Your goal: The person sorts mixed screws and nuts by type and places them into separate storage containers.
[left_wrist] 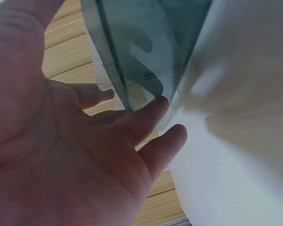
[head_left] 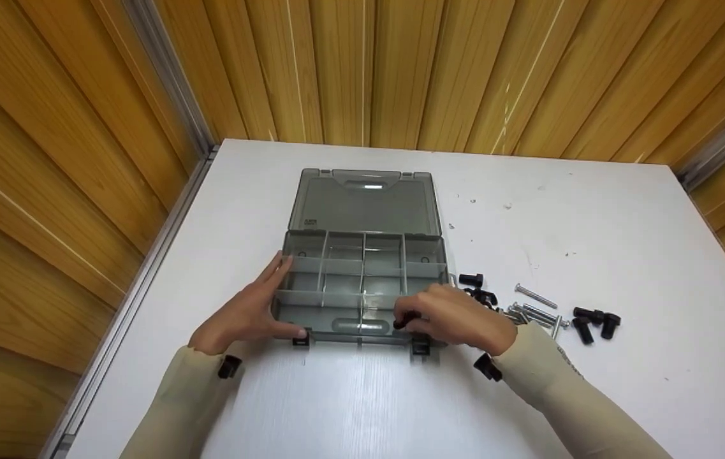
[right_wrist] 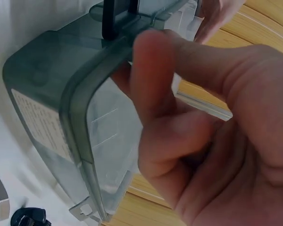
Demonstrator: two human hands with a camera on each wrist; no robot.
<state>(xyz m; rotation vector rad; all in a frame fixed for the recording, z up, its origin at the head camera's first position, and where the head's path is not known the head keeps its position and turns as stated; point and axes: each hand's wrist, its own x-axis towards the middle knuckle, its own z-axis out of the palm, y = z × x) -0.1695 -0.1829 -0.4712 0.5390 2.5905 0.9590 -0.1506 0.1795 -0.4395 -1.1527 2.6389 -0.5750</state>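
Note:
A grey translucent compartment box (head_left: 346,315) lies on the table with its lid (head_left: 365,204) laid back. At its left front corner, my left hand (head_left: 244,312) rests with spread, fairly straight fingers along the side wall and the thumb by the front latch. In the left wrist view, fingertips (left_wrist: 159,104) touch the box wall. My right hand (head_left: 454,312) is over the front right compartment, fingers curled, pinching a small black bolt-like piece (head_left: 405,319). The right wrist view shows the curled fingers (right_wrist: 153,70) at the box rim, where the piece itself is hidden.
Right of the box lie black bolt-like pieces (head_left: 598,319) and a pile of silver screws (head_left: 537,313), with one long screw (head_left: 535,296) apart. The white table (head_left: 655,255) meets wood-patterned walls (head_left: 400,76) at the back and sides.

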